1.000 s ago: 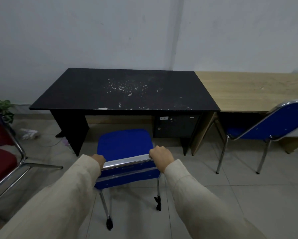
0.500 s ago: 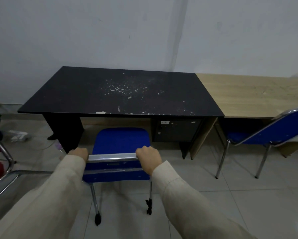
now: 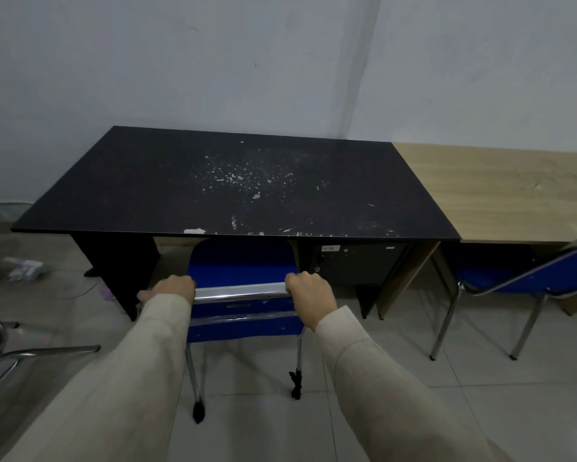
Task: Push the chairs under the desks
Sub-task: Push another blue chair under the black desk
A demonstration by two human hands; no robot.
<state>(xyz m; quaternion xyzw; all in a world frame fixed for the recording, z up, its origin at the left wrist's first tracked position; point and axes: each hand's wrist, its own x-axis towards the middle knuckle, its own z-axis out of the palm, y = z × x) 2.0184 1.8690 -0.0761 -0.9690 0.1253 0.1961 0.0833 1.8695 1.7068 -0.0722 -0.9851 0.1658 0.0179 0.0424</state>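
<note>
The person is standing right behind a blue chair (image 3: pixel 242 268), both arms stretched forward in pale beige sleeves (image 3: pixel 374 371). The left hand (image 3: pixel 173 290) is wrapping around the left end of the chrome top rail (image 3: pixel 240 291) of the backrest, and the right hand (image 3: pixel 310 295) is clamping down on the right end, fingers curled over the bar. The front part of the blue seat is sitting under the front edge of the black desk (image 3: pixel 167 181), between the desk's left panel leg and its drawer unit (image 3: pixel 354 265) on the right; the backrest and the two rear chrome legs are standing out on the tiled floor (image 3: pixel 414 395).

White flecks and chips are lying scattered over the middle of the black top. A light wooden desk (image 3: pixel 500 191) is butting against its right side, and a second blue chair (image 3: pixel 527 285) is standing in front of that one, turned partly sideways, its seat seemingly just under the edge, though shadow is making that hard to judge. At the far left, the chrome frame of another chair (image 3: pixel 0 348) is poking into view, and some crumpled paper or wrapping (image 3: pixel 23 268) is lying on the floor near the wall.
</note>
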